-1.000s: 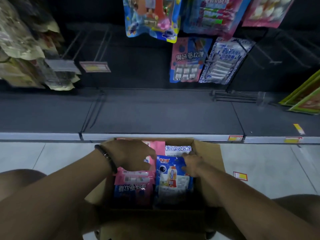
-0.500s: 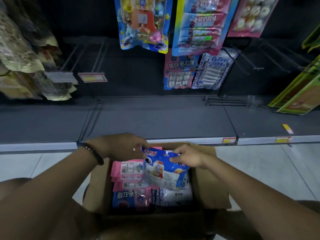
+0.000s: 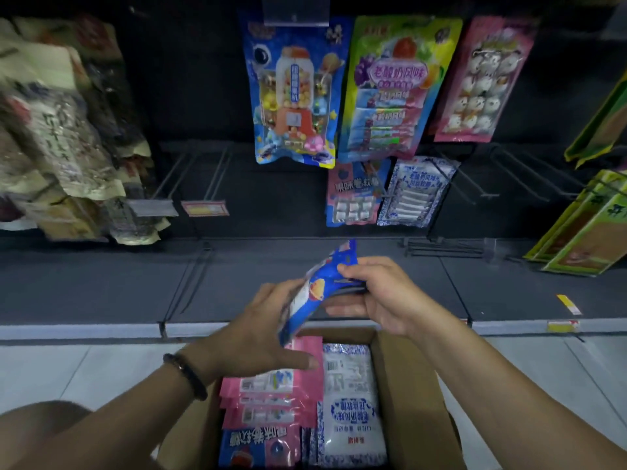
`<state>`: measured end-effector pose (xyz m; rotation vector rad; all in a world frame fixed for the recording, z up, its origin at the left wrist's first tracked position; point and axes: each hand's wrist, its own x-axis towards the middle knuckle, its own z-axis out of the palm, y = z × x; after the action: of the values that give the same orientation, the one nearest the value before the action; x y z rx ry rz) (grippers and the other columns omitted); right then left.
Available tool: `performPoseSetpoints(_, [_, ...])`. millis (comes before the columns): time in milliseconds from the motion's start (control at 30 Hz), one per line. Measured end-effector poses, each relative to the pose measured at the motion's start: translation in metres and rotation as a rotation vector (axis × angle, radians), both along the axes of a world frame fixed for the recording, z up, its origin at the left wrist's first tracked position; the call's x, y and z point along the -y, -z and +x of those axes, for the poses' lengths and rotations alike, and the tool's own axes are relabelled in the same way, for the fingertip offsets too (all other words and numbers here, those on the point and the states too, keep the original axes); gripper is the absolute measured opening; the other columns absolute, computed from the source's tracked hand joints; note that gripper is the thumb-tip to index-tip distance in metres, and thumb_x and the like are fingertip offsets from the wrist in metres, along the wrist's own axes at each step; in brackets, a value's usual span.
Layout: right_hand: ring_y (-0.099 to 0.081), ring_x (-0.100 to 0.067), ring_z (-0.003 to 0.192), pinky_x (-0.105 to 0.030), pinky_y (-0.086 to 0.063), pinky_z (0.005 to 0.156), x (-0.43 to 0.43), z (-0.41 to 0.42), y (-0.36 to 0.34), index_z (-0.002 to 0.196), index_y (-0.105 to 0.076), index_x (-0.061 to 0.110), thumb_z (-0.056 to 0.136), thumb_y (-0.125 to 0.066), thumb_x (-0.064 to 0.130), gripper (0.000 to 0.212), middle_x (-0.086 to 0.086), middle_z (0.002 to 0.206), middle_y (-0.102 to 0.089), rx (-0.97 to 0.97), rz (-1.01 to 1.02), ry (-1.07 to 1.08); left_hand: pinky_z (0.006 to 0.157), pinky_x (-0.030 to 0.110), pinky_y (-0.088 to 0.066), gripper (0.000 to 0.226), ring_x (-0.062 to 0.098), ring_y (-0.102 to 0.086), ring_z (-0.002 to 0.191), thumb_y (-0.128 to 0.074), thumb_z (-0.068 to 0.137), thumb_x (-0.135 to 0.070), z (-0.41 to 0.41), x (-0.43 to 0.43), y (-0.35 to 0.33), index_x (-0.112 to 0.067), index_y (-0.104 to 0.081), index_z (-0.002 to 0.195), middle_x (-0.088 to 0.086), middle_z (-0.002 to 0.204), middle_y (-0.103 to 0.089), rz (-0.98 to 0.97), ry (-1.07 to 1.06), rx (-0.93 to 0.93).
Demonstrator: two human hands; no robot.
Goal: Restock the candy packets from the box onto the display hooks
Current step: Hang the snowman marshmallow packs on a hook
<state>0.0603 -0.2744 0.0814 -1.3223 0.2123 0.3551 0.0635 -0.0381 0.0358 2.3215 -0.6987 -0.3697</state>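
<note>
A blue candy packet (image 3: 314, 293) hangs tilted above the open cardboard box (image 3: 412, 385). My right hand (image 3: 380, 296) pinches its top end. My left hand (image 3: 261, 329), with a dark bead bracelet on the wrist, touches the packet's lower side with fingers spread. In the box lie pink packets (image 3: 271, 391) on the left and white-and-blue packets (image 3: 351, 401) on the right. Above, packets hang on display hooks: a blue one (image 3: 291, 93), a green-pink one (image 3: 390, 86), a pink one (image 3: 478, 79). Bare hooks (image 3: 190, 171) stick out at left.
A dark low shelf (image 3: 101, 283) runs across in front of the box. Beige bags (image 3: 64, 137) hang at the left and green boxes (image 3: 583, 232) stand at the right. Loose wire hooks (image 3: 448, 249) lie on the shelf. The floor is light tile (image 3: 68, 368).
The blue packet has come up out of the box, pinched in my right hand, and turned edge-on. My left hand followed it upward. The view has tilted up toward the hooks.
</note>
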Motion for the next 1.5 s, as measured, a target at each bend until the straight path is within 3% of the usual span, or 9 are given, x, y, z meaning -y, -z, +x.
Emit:
performPoseSetpoints(167, [-0.077,-0.048,0.097,-0.055,-0.065,0.081,-0.013,0.008,-0.005,0.117,-0.065,-0.009,0.112,-0.049,0.017,0.031,-0.035,0.112,-0.073,0.021,0.061,0.053,0.085,0.029,-0.052,0.026,0.007,-0.063,0.099,-0.072,0.091,-0.023,0.015,0.013,0.012,-0.030,-0.064,0.115,-0.012,0.105,-0.067,-0.188,-0.214,0.232])
performPoseSetpoints(367, [-0.066,-0.016,0.120,-0.017,-0.052,0.092,-0.010,0.025,-0.014,0.127,-0.071,0.037,0.105,-0.063,0.013,0.033,0.004,0.127,-0.072,0.412,-0.479,0.104,0.088,0.033,-0.058,0.024,0.007,-0.075,0.101,-0.066,0.102,-0.018,0.033,0.002,-0.018,-0.029,-0.066,0.124,-0.012,0.113,-0.078,-0.552,-0.424,-0.093])
performPoseSetpoints(500, [-0.033,0.005,0.149,-0.038,-0.034,0.125,0.001,0.033,-0.017,0.153,-0.047,0.051,0.092,-0.080,0.012,0.079,0.024,0.159,-0.042,0.576,-0.692,-0.063,0.096,0.050,-0.060,0.029,0.028,-0.075,0.111,-0.062,0.103,-0.009,0.041,-0.001,-0.046,-0.014,-0.062,0.131,0.005,0.123,-0.077,-0.769,-0.404,-0.269])
performPoseSetpoints(633, [-0.040,0.022,0.137,-0.021,-0.052,0.106,-0.008,0.034,-0.026,0.151,-0.047,0.053,0.091,-0.078,-0.004,0.089,0.046,0.149,-0.038,0.630,-0.454,0.004,0.086,0.047,-0.064,0.023,0.039,-0.075,0.105,-0.063,0.100,-0.006,0.061,-0.006,-0.080,-0.004,-0.066,0.123,0.019,0.118,-0.077,-0.847,-0.382,-0.326])
performPoseSetpoints(767, [-0.049,-0.013,0.147,-0.047,-0.057,0.106,-0.019,0.044,-0.038,0.149,-0.046,0.061,0.097,-0.070,-0.004,0.086,0.033,0.161,-0.037,0.662,-0.418,0.143,0.080,0.043,-0.066,0.020,0.032,-0.079,0.098,-0.068,0.099,-0.013,0.079,-0.008,-0.121,-0.009,-0.070,0.118,0.012,0.109,-0.080,-0.795,-0.341,-0.211])
performPoseSetpoints(900, [-0.072,-0.004,0.106,-0.032,-0.064,0.073,-0.026,0.062,-0.071,0.147,-0.046,0.063,0.102,-0.060,-0.005,0.083,0.029,0.154,-0.044,0.696,-0.386,0.216,0.077,0.042,-0.066,0.033,0.021,-0.080,0.093,-0.076,0.094,-0.017,0.100,-0.001,-0.143,-0.025,-0.062,0.123,-0.001,0.109,-0.081,-0.801,-0.381,0.007])
performPoseSetpoints(1100, [-0.057,0.011,0.124,-0.030,-0.063,0.091,-0.033,0.100,-0.100,0.147,-0.041,0.068,0.103,-0.061,-0.001,0.084,0.030,0.145,-0.040,0.769,-0.567,0.267,0.079,0.040,-0.065,0.108,0.017,-0.077,0.102,-0.085,0.087,-0.015,0.122,0.005,-0.125,-0.068,-0.017,0.152,-0.006,0.116,-0.072,-0.906,-0.391,0.158])
performPoseSetpoints(1267, [-0.025,0.028,0.112,-0.019,-0.056,0.089,-0.035,0.116,-0.109,0.156,-0.044,0.046,0.104,-0.057,-0.007,0.075,0.036,0.140,-0.041,0.838,-0.472,0.330,0.089,0.037,-0.064,0.086,0.015,-0.067,0.124,-0.081,0.089,-0.012,0.129,0.008,-0.131,-0.062,-0.042,0.147,-0.018,0.141,-0.062,-0.916,-0.316,0.246])
performPoseSetpoints(1500, [-0.054,0.032,0.101,-0.004,-0.053,0.072,-0.031,0.134,-0.117,0.157,-0.045,0.038,0.103,-0.056,-0.009,0.073,0.027,0.152,-0.039,0.830,-0.500,0.322,0.071,0.028,-0.065,0.085,0.008,-0.073,0.108,-0.083,0.088,-0.011,0.142,0.011,-0.139,-0.054,-0.043,0.149,-0.024,0.127,-0.064,-0.944,-0.320,0.264])
